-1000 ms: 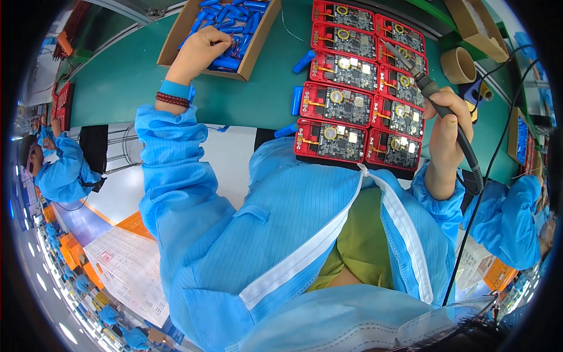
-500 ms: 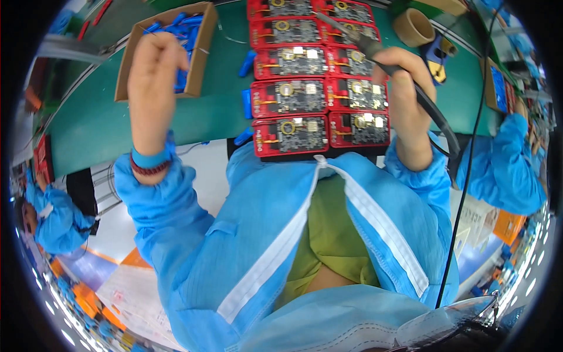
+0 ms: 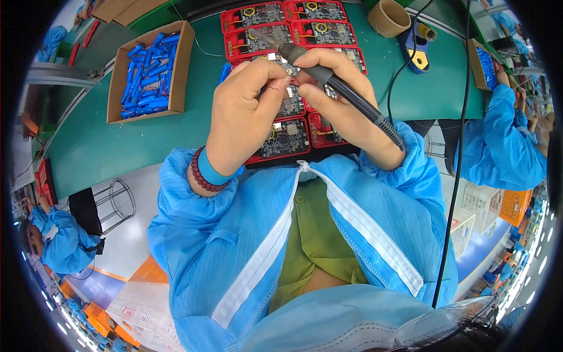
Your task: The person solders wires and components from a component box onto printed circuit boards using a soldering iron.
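Right hand (image 3: 346, 111): closed around a grey soldering iron (image 3: 334, 82), tip pointing far-left over the red circuit boards (image 3: 293, 29); its cable runs off to the right.

Left hand (image 3: 246, 111): fingers pinched narrow, thumb and forefinger meeting the right hand's fingertips above the boards; what is pinched is too small to tell. A dark red bead bracelet (image 3: 199, 176) and a blue band sit at the wrist.

Circuit boards: laid in rows on the green tabletop (image 3: 117, 146), directly beneath both hands, nearest row just before the person's chest.

Cardboard box (image 3: 149, 70): far left on the tabletop, open, holding a heap of blue cylindrical parts (image 3: 146, 73).

Tape roll (image 3: 389, 17): far right, hollow; beside it a blue and yellow stand (image 3: 417, 50).

Second box of blue parts (image 3: 487, 64): right edge, at a co-worker's sleeve.

Change: a second ago the left hand was reaching into the cardboard box; it has come back to the boards, meeting the right.
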Tool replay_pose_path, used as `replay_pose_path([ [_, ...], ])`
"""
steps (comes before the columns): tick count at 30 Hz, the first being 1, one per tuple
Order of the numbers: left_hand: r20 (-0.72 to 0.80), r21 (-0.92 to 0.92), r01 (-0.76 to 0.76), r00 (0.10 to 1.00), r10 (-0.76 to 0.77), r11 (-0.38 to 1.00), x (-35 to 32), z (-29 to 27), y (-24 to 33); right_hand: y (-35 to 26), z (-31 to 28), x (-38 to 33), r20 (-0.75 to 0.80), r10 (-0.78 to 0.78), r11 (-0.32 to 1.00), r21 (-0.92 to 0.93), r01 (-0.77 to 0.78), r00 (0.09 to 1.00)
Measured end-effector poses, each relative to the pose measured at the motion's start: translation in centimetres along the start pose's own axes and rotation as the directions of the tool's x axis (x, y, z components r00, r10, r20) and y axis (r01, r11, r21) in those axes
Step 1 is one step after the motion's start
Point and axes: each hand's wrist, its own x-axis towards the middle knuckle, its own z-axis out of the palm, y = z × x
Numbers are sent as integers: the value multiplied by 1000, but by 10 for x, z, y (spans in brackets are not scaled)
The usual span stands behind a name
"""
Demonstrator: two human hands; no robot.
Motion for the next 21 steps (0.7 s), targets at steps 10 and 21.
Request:
replay_pose_path([
  [10, 44, 92, 20, 999, -24, 996, -6, 2, -5, 6, -2, 1, -30, -48, 997, -59, 46, 998],
  [21, 68, -359, 225, 974, -215, 906, -6, 11, 2, 6, -4, 3, -28, -204, 960, -202, 194, 979],
])
